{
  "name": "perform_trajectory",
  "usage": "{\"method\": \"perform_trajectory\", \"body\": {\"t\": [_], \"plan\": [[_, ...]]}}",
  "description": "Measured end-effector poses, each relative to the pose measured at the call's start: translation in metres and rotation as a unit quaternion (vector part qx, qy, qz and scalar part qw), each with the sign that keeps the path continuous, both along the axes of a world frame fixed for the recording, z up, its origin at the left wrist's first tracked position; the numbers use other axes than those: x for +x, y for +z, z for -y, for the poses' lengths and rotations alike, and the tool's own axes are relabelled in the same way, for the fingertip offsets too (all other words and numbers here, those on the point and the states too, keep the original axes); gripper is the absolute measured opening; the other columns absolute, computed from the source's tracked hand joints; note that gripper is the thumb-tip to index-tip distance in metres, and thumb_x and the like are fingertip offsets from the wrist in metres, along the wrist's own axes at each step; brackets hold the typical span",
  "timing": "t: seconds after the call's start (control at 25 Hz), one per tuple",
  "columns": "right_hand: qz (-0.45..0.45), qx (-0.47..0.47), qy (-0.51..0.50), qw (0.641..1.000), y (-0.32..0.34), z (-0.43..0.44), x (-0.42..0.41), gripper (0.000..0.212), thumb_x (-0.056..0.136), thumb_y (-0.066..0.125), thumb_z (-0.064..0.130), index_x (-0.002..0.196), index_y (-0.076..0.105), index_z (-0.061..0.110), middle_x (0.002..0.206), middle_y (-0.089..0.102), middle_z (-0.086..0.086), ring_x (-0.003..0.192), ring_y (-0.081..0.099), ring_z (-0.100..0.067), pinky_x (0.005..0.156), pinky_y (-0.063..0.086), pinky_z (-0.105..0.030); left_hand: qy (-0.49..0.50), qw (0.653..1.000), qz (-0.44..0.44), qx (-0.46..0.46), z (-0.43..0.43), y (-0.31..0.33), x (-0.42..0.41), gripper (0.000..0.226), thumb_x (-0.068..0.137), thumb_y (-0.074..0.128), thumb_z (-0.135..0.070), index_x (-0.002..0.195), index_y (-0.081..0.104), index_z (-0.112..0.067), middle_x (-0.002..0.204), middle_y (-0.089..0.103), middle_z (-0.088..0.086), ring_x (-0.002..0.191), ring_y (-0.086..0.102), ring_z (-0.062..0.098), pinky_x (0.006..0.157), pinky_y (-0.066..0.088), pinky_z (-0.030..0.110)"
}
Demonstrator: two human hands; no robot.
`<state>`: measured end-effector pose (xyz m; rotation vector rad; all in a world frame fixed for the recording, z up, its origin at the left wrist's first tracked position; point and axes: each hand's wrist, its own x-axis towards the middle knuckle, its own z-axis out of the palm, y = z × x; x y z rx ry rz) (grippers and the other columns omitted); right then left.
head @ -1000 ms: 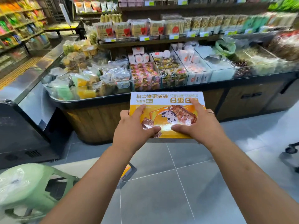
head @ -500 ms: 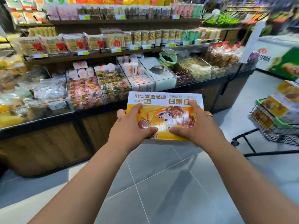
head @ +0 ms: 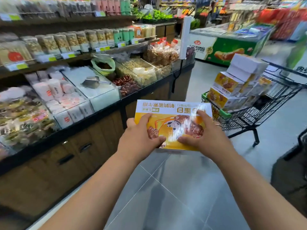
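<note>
The left hand (head: 141, 136) and right hand (head: 205, 136) are gripping the box (head: 167, 107) mid-aisle, thumbs on top. It is seemingly heading for the cart (head: 272, 112) on the right, which is holding similar boxes (head: 232, 87); the placing is yet to come.

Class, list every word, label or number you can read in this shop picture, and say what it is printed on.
"烤肠": white characters on the green freezer; the characters before them are unclear.
Yellow box, held by the left hand and right hand: Chinese print, smeared by glare and blur, not surely readable.
Shelf price tags: too blurred.
White packets: marks too small.
</note>
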<state>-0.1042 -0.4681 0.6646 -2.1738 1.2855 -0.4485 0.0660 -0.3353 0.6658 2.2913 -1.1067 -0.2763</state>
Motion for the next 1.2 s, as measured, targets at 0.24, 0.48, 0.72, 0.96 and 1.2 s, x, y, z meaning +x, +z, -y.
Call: {"method": "perform_trajectory", "body": {"t": [0.24,0.48,0.72,0.96,1.2], "plan": [[0.032,0.003,-0.109,0.994,-0.010,0.107,0.015,0.111,0.054,0.076,0.072,0.145,0.015,0.051,0.145,0.039,-0.009,0.125,0.047,-0.029,0.101,0.043,-0.041,-0.104,0.995,0.007,0.009,0.147,-0.001,0.040,0.083,0.072,0.070,-0.063,0.141,0.027,-0.046,0.135,0.030,0.003,0.107,0.057,0.025,0.092,0.048,0.038],[0.047,0.014,-0.180,0.982,-0.023,0.205,-0.009,0.102,0.061,0.078,0.064,0.145,0.022,0.048,0.142,0.042,-0.008,0.125,0.046,-0.026,0.099,0.044,-0.038,-0.185,0.983,0.004,0.016,0.272,-0.008,0.029,0.082,0.073,0.073,-0.058,0.141,0.030,-0.042,0.130,0.033,0.004,0.106,0.057,0.027,0.083,0.042,0.030],[0.083,0.017,-0.212,0.973,-0.036,0.332,-0.053,0.092,0.068,0.081,0.049,0.143,0.027,0.042,0.136,0.047,-0.003,0.117,0.046,-0.021,0.093,0.043,-0.035,-0.209,0.977,-0.028,0.017,0.407,-0.021,-0.011,0.077,0.074,0.075,-0.052,0.138,0.035,-0.038,0.128,0.031,0.002,0.103,0.057,0.025,0.084,0.041,0.030],[0.111,0.050,-0.231,0.965,-0.039,0.466,-0.092,0.115,0.066,0.087,0.036,0.150,0.008,0.036,0.145,0.034,-0.008,0.127,0.041,-0.028,0.104,0.037,-0.041,-0.152,0.984,-0.090,0.004,0.537,-0.024,-0.050,0.095,0.075,0.076,-0.048,0.146,0.013,-0.038,0.121,0.032,0.006,0.099,0.058,0.031,0.093,0.047,0.039],[0.114,0.085,-0.239,0.961,-0.054,0.581,-0.101,0.121,0.064,0.088,0.035,0.152,0.005,0.034,0.141,0.041,-0.006,0.131,0.037,-0.028,0.106,0.035,-0.045,-0.139,0.984,-0.107,0.032,0.653,-0.042,-0.053,0.118,0.077,0.077,-0.044,0.148,-0.017,-0.043,0.132,0.032,0.010,0.106,0.055,0.029,0.096,0.043,0.041]]}}
